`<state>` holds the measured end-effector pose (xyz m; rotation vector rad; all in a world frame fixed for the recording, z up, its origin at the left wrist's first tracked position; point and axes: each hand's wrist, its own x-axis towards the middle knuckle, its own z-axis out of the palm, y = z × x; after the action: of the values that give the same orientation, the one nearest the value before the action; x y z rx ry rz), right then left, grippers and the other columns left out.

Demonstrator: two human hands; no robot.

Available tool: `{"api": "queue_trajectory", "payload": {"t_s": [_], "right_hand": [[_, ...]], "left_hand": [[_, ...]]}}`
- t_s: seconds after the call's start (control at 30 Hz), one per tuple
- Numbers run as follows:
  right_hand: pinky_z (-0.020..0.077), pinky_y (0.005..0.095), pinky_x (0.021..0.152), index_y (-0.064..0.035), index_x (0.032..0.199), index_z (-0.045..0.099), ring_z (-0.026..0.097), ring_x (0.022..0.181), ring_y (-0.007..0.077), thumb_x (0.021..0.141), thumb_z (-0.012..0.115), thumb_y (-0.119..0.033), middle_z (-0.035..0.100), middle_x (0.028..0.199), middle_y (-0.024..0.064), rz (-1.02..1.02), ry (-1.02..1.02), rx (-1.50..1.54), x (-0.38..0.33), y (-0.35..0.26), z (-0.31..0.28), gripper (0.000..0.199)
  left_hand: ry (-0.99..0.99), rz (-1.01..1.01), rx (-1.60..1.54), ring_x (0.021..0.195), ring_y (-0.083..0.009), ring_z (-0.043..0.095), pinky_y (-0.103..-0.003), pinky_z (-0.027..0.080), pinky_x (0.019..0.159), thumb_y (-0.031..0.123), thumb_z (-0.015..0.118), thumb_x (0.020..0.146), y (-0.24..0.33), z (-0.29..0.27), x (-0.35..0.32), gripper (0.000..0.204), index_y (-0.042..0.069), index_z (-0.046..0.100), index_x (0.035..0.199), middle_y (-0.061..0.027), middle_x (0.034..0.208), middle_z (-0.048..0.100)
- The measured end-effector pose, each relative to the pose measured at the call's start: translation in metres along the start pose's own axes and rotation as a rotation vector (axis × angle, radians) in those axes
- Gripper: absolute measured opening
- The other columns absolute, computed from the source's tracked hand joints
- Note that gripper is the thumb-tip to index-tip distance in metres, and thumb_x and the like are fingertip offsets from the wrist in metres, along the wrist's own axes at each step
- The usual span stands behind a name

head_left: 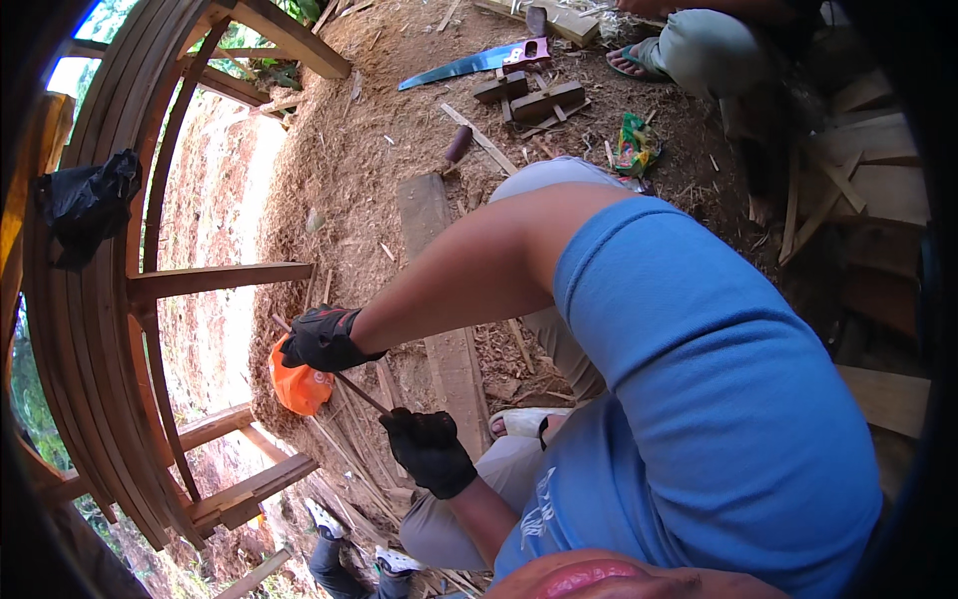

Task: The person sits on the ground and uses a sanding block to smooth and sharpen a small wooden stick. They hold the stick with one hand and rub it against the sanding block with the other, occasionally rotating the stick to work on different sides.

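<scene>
In a dark glove, my right hand (324, 339) is closed around a thin brown rod (361, 392), whose far tip sticks out past the fingers. My left hand (429, 451), in a black glove, grips the rod's near end in a closed fist. What kind of rod it is, I cannot tell. An orange plastic bag or cloth (297, 382) is right under my right hand, touching or just behind it. A flat wooden plank (454, 374) lies on the ground beside my hands, passing beneath my right forearm.
A wooden frame with stacked slats (105, 299) stands at left, a black plastic bag (90, 208) hanging on it. A handsaw (459, 66), wooden planes (547, 102) and a dark tool handle (458, 145) lie on shavings. Another person's leg (709, 55) is at upper right, shoes (397, 561) below.
</scene>
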<state>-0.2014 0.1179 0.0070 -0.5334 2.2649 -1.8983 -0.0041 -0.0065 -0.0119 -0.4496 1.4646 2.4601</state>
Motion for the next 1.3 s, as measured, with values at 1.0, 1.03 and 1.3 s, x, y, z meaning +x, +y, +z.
{"api": "queue_trajectory", "payload": {"t_s": [1.0,1.03,1.3], "right_hand": [[0.0530,0.0493,0.094,-0.0061,0.118,0.074,0.071,0.103,0.0384,0.102,0.059,-0.058,0.075,0.106,0.0214,0.167,-0.303,0.032,-0.096,0.006,0.047,0.057],[0.0530,0.0494,0.094,-0.0060,0.118,0.074,0.071,0.103,0.0384,0.102,0.059,-0.058,0.075,0.106,0.0214,0.169,-0.309,0.031,-0.098,0.005,0.046,0.057],[0.0552,0.0442,0.091,-0.0050,0.117,0.075,0.072,0.095,0.0303,0.106,0.053,-0.055,0.077,0.105,0.0174,0.077,-0.137,0.051,-0.041,-0.037,-0.011,0.056]], "left_hand": [[0.193,0.302,0.456,0.052,-0.0123,0.045,-0.028,0.037,0.050,0.033,0.059,0.107,-0.015,-0.002,0.087,0.023,0.013,0.063,0.098,0.0036,0.065,0.047],[0.198,0.303,0.439,0.052,-0.0125,0.045,-0.028,0.037,0.049,0.033,0.060,0.107,-0.015,-0.005,0.083,0.023,0.013,0.063,0.097,0.0035,0.064,0.047],[0.003,0.058,-0.072,0.045,-0.0064,0.031,-0.028,0.026,0.043,0.039,0.047,0.114,0.006,0.010,-0.019,0.036,0.016,0.055,0.087,0.0061,0.058,0.034]]}}
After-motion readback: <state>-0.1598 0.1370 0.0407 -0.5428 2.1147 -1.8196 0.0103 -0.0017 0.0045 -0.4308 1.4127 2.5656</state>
